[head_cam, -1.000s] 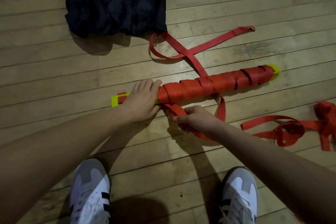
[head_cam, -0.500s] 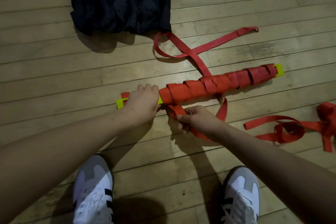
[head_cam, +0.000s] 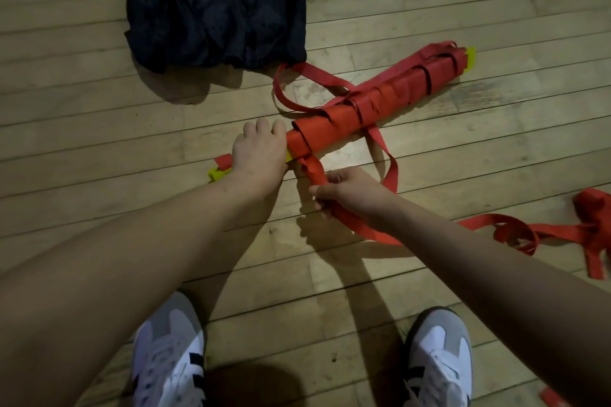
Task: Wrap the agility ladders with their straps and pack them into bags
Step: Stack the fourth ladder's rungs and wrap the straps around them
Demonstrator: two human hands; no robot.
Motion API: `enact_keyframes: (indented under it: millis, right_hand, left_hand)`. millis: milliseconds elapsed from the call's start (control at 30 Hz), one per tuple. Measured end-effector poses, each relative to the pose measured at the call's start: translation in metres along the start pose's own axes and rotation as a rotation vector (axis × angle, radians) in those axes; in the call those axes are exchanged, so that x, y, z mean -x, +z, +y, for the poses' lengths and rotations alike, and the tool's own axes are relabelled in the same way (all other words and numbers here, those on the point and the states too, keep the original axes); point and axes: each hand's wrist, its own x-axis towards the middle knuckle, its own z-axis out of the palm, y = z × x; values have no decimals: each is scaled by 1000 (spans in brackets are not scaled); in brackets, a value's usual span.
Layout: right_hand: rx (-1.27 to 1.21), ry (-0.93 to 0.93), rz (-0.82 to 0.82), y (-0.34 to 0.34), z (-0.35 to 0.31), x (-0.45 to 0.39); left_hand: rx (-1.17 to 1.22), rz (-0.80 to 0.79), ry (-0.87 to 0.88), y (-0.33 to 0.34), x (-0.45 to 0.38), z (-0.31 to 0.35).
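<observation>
Left hand (head_cam: 259, 155) grips the rolled agility ladder (head_cam: 370, 102) on the floor, right hand (head_cam: 352, 190) pinches its red strap (head_cam: 315, 172).

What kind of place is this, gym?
Probably an indoor gym or sports hall. The floor is lacquered hardwood strip, an agility ladder bundle wrapped in red strap lies on it beside a dark bag, and the person wears court-style trainers.

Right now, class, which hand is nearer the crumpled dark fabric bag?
Left. The left hand grips the bundle's end just below the crumpled dark fabric bag; the right hand sits lower, farther away.
</observation>
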Motion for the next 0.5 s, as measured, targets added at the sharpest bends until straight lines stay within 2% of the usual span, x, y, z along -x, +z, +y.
enact_keyframes:
  millis: [133, 367, 500]
  right_hand:
    - [53, 81, -54, -4, 4, 3]
    - [-29, 132, 33, 1, 16, 4]
    - [-2, 135, 71, 7, 25, 4]
  left_hand:
    - [-59, 8, 16, 4, -1, -1]
    - [-179, 67, 149, 28, 30, -2]
    - [-95, 56, 222, 32, 43, 3]
